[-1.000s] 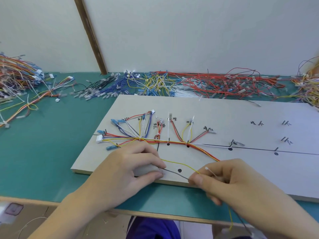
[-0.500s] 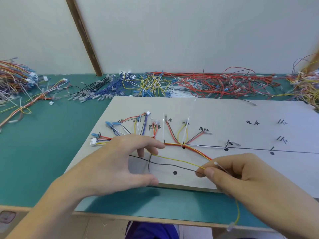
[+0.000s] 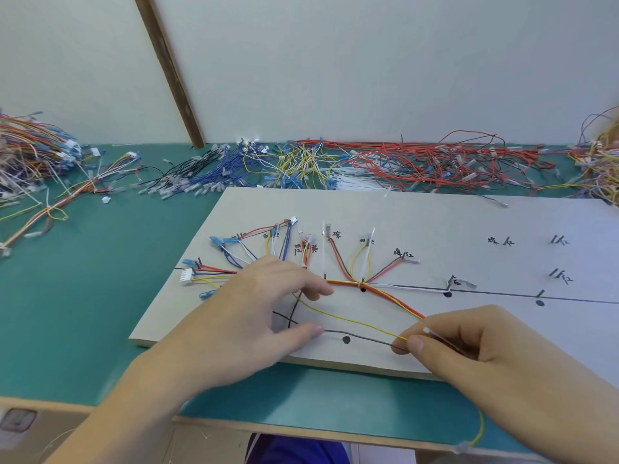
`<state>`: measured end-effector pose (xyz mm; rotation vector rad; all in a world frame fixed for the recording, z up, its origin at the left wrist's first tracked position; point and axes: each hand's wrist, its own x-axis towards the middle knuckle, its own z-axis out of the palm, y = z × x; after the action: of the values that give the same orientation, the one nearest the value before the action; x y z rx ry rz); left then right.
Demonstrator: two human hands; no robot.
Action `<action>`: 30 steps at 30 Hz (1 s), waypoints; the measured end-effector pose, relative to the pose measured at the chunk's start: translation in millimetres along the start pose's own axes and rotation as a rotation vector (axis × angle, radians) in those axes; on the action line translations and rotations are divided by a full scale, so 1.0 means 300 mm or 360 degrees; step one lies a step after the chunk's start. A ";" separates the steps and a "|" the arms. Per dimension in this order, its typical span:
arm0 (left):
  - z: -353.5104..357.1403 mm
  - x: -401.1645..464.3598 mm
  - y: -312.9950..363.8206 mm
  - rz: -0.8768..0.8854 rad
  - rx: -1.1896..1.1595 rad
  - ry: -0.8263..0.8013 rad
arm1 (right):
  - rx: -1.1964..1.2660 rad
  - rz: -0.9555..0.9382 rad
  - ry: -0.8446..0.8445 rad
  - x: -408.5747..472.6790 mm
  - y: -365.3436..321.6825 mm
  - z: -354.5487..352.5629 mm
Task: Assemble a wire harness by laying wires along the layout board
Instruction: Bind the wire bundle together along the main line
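Observation:
The pale layout board [image 3: 435,222] lies on the green table, with marks and black lines drawn on it. A partly laid harness [image 3: 385,293] of red, orange and yellow wires follows the line, with branches fanning up to small terminals and a white connector [image 3: 186,274] at the left end. My left hand [image 3: 264,313] is spread over the bundle, its thumb pressing a black wire [image 3: 365,338] onto the board. My right hand [image 3: 485,356] pinches that black wire, a yellow wire [image 3: 351,321] and a thin white strip. The yellow wire's tail hangs over the table's front edge.
Loose wire piles line the back of the table: red [image 3: 435,165], blue and yellow [image 3: 284,162], a mixed heap at far left [image 3: 30,152], another at far right [image 3: 599,155]. A wooden strip [image 3: 170,72] leans on the wall. Bare green mat [image 3: 83,279] lies left of the board.
My left hand has left its pinch near the board's front edge and spread up over the bundle. The black and yellow wires now run stretched between both hands; my right hand shifted slightly right.

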<state>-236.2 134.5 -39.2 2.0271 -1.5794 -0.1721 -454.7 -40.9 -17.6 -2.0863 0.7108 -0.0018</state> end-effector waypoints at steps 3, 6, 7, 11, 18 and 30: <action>0.017 0.030 0.002 0.0109 -0.0020 -0.0081 | -0.0032 0.0024 0.0044 -0.003 0.007 -0.004; 0.019 0.062 -0.002 0.0189 -0.0096 -0.0091 | -0.0048 0.0054 -0.0020 -0.005 0.013 -0.005; 0.018 0.072 0.000 0.0195 -0.0120 -0.0114 | -0.0066 0.0058 -0.0050 -0.004 0.012 -0.004; 0.032 0.102 0.014 0.0260 -0.0134 -0.0321 | -0.0099 0.0056 -0.0016 0.007 0.018 -0.007; 0.051 0.139 -0.002 0.0208 -0.0335 -0.0398 | -0.0163 0.0114 -0.0082 0.015 0.031 -0.034; 0.104 0.068 0.015 -0.0001 -0.0457 -0.0040 | 0.0510 -0.0431 0.0536 0.051 -0.083 -0.155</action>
<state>-247.2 104.0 -58.1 1.8087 -1.4754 -0.4022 -442.0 -73.1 24.9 -1.8712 0.5735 -0.5921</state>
